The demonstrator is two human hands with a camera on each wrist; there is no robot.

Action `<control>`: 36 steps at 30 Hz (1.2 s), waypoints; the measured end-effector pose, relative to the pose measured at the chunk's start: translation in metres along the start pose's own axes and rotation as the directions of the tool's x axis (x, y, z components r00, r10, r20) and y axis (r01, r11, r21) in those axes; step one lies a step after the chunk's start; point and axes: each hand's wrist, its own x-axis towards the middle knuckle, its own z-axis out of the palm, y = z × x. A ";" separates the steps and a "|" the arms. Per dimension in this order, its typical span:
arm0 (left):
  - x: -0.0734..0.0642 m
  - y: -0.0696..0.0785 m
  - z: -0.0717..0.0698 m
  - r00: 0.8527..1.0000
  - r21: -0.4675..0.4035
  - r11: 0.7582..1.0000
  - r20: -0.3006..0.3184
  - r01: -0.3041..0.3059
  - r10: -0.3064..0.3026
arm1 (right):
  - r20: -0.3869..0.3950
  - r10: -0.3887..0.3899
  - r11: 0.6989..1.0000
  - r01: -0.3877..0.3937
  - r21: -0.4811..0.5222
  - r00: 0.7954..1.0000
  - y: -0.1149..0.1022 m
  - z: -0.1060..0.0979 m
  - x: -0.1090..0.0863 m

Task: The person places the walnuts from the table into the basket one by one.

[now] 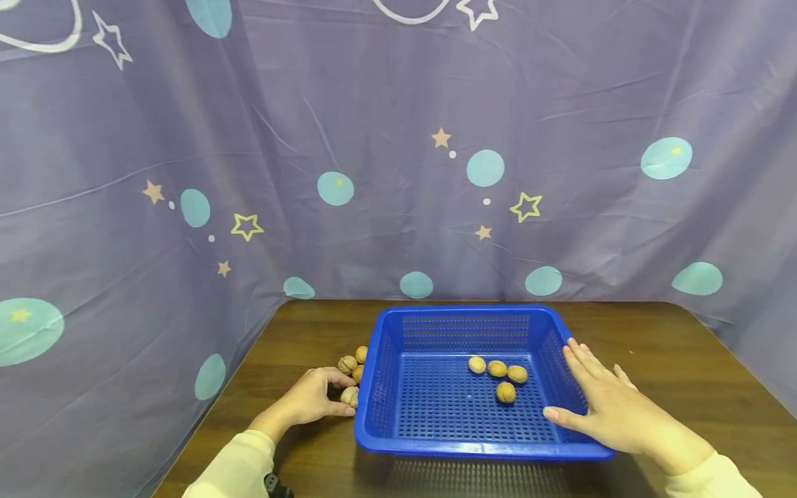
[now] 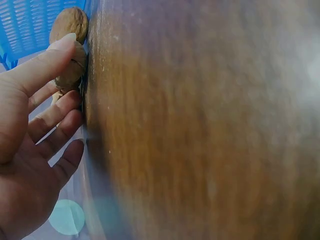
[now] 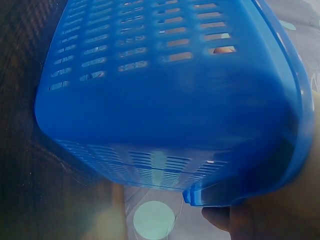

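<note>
In the head view a blue plastic basket [image 1: 482,448] stands on the table with several walnuts [image 1: 506,393] on its floor. Left of it, several more walnuts [image 1: 346,364] lie against the outside of its wall. My left hand [image 1: 308,399] reaches in among these from the left. Its thumb and fingers hold one walnut [image 2: 70,70] between them, with another walnut [image 2: 69,24] beside the thumb tip. At the basket's right side rests my right hand [image 1: 613,404]; its fingers are straight along the rim [image 3: 295,90] and the thumb reaches over the inside.
The brown wooden table [image 1: 685,366] extends on both sides of the basket. Behind it and at the left hangs a purple curtain [image 1: 386,138] with stars and teal dots. A small black object [image 1: 277,486] shows by the left sleeve.
</note>
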 end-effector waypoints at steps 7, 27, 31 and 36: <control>-0.008 -0.001 -0.005 0.999 -0.055 0.998 0.025 0.030 -0.028 | 0.010 -0.002 1.000 0.002 -0.003 1.000 -0.003 0.000 0.002; 0.004 0.039 -0.064 0.973 -0.050 0.995 -0.218 -0.081 0.069 | 0.012 0.001 1.000 -0.001 0.004 1.000 -0.002 -0.003 0.003; 0.009 0.049 -0.068 0.966 -0.021 0.992 -0.233 -0.121 0.112 | 0.015 0.001 1.000 -0.001 0.008 1.000 -0.001 -0.002 0.001; 0.012 0.062 -0.071 0.960 -0.016 0.987 -0.236 -0.157 0.149 | 0.021 0.005 1.000 -0.005 0.010 1.000 -0.001 -0.003 0.001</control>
